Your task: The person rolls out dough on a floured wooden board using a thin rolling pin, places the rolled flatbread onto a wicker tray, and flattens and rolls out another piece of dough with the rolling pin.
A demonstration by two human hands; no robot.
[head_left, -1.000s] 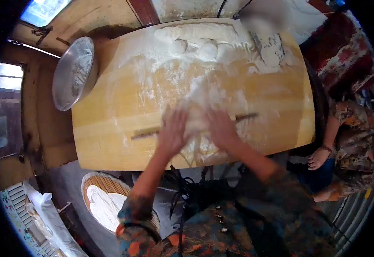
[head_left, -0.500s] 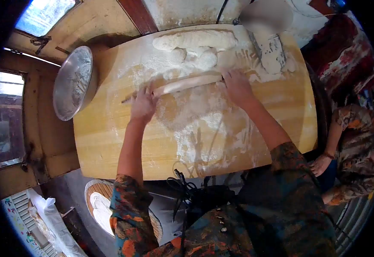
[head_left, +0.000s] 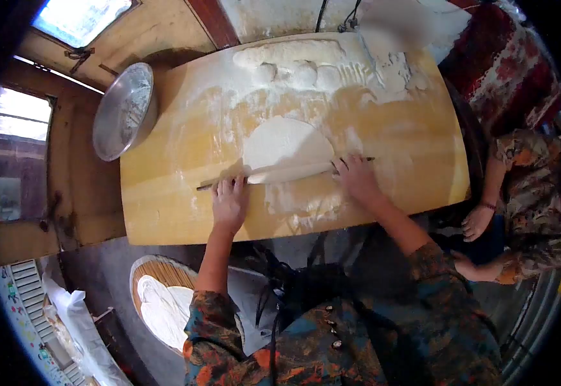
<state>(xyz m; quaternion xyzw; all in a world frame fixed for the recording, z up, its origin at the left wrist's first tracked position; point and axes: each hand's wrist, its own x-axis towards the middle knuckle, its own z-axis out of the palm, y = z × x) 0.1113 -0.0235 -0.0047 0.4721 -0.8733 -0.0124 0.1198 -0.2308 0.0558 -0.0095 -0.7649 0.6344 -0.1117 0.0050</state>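
A thin, pale sheet of dough lies spread on the floured wooden board, its near edge at the rolling pin. The rolling pin crosses in front of me, its middle pale and apparently wrapped in dough, with thin dark ends showing. My left hand is closed over the pin near its left end. Farther right, my right hand grips the other end, fingers curled over it.
A floured dough log and several dough pieces lie at the board's far side. A metal basin tilts at the left. Below left, a round woven tray holds flat dough. Another person's hands are at the right.
The rolling pin has come toward me with both hands on it. A rounded sheet of dough now lies flat beyond it, where floured board showed before.
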